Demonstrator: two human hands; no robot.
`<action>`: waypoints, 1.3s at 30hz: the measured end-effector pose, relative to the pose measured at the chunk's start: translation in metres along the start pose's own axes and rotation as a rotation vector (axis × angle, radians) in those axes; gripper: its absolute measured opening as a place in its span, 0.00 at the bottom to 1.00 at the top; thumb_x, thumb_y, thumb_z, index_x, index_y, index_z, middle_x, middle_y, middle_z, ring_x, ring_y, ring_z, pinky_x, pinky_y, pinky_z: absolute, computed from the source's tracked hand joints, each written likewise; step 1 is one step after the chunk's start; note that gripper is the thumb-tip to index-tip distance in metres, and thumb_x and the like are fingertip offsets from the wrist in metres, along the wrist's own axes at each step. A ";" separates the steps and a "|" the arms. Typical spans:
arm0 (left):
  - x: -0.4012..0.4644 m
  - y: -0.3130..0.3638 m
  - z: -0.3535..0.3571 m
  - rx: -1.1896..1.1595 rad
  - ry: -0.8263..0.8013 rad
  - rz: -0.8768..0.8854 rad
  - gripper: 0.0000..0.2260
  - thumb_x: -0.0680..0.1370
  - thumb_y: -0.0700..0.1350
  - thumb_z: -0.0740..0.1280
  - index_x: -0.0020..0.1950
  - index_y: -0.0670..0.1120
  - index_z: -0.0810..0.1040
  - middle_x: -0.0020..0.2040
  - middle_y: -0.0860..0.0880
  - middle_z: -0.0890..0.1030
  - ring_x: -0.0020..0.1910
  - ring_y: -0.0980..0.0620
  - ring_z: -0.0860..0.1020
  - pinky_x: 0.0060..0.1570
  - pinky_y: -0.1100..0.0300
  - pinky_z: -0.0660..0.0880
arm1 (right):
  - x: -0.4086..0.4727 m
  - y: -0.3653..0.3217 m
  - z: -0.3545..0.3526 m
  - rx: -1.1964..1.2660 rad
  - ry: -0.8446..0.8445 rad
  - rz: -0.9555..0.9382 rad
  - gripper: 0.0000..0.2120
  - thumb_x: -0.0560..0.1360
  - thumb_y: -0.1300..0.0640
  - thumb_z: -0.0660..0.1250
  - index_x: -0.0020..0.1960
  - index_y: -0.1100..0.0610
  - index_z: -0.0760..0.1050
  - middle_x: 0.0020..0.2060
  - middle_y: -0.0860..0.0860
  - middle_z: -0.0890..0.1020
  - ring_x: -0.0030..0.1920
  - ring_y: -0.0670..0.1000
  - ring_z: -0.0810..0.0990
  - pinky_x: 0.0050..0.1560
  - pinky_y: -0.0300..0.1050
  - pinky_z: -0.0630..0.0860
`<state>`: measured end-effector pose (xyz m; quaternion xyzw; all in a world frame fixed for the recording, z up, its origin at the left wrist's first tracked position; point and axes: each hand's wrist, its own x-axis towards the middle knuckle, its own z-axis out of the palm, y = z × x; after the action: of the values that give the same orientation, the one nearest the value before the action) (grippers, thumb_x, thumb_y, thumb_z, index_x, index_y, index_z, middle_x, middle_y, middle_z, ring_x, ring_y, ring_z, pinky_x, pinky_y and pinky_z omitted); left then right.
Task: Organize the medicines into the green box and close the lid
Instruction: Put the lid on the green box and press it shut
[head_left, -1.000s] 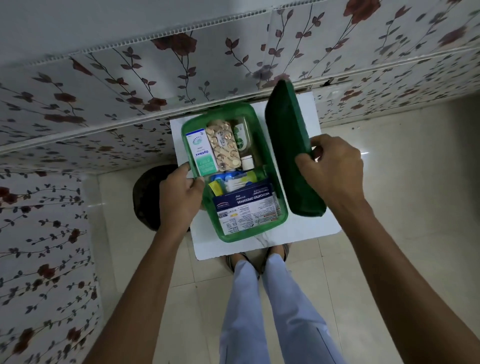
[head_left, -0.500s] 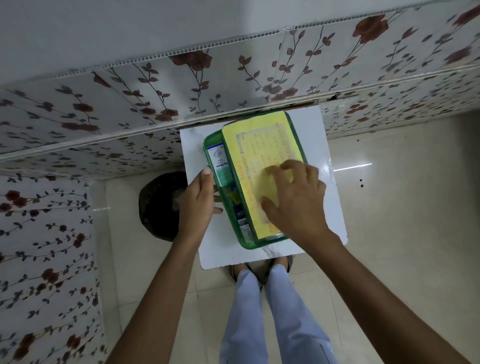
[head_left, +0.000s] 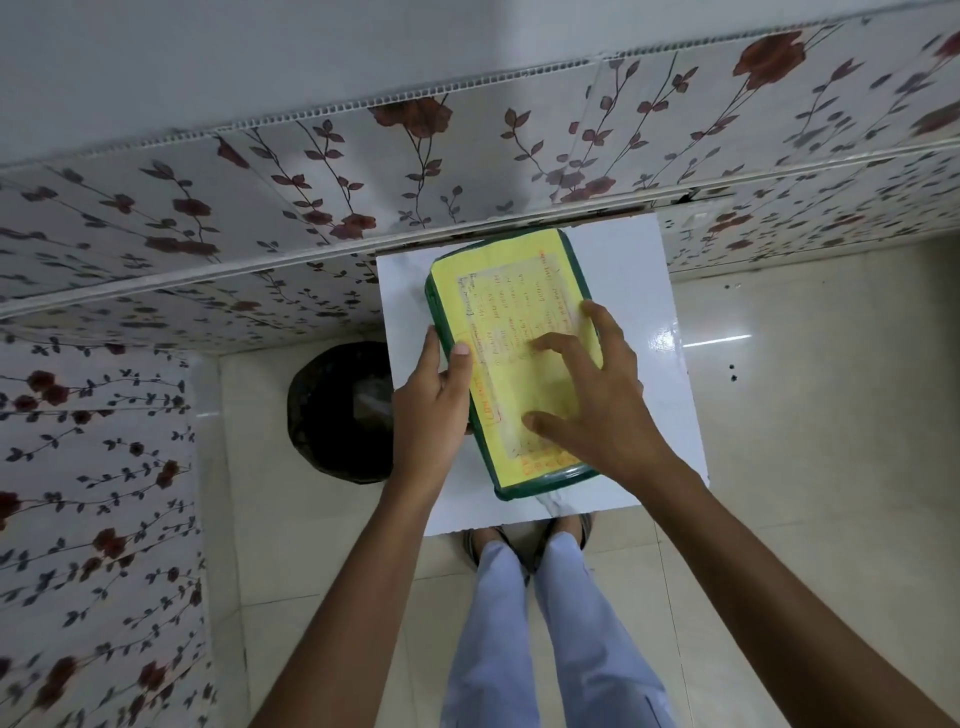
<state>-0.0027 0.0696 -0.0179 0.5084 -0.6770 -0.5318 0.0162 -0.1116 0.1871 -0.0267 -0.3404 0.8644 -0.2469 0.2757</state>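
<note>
The green box (head_left: 540, 486) lies on a small white table (head_left: 649, 312) with its lid (head_left: 498, 275) down over it. A yellow handwritten sheet covers the lid's top. My left hand (head_left: 434, 402) grips the box's left edge, thumb resting on the lid. My right hand (head_left: 592, 384) presses flat on the lid with fingers spread. The medicines are hidden under the lid.
A dark round bin (head_left: 337, 410) stands on the floor just left of the table. Flower-patterned wall panels (head_left: 311, 208) run behind and to the left. My legs in light trousers (head_left: 545, 623) stand at the table's near edge on a glossy tiled floor.
The lid, held upright at the right a second ago, has swung down and now covers the box fully. My right hand went onto its top; my left moved to the lid's edge.
</note>
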 end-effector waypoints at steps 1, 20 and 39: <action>0.000 0.001 0.001 0.023 0.005 0.000 0.19 0.79 0.57 0.55 0.70 0.56 0.65 0.50 0.49 0.83 0.47 0.51 0.82 0.47 0.45 0.81 | -0.001 0.001 0.000 0.006 0.003 -0.011 0.33 0.61 0.50 0.76 0.62 0.43 0.64 0.75 0.52 0.51 0.72 0.58 0.54 0.66 0.60 0.63; -0.019 -0.001 0.014 0.064 0.091 0.025 0.19 0.79 0.46 0.61 0.69 0.48 0.66 0.58 0.47 0.81 0.51 0.48 0.80 0.52 0.49 0.78 | -0.008 0.016 0.001 -0.001 -0.014 -0.123 0.33 0.63 0.54 0.75 0.63 0.46 0.64 0.74 0.50 0.52 0.71 0.56 0.60 0.55 0.50 0.77; 0.010 0.001 0.003 0.066 -0.136 -0.010 0.13 0.75 0.45 0.67 0.59 0.51 0.76 0.46 0.50 0.78 0.51 0.44 0.79 0.51 0.42 0.79 | 0.017 0.021 -0.016 0.108 0.163 0.239 0.21 0.75 0.60 0.63 0.65 0.48 0.64 0.60 0.54 0.74 0.47 0.53 0.76 0.43 0.44 0.71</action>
<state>-0.0097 0.0646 -0.0233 0.4748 -0.6912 -0.5427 -0.0492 -0.1419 0.1919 -0.0327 -0.1988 0.9037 -0.2854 0.2499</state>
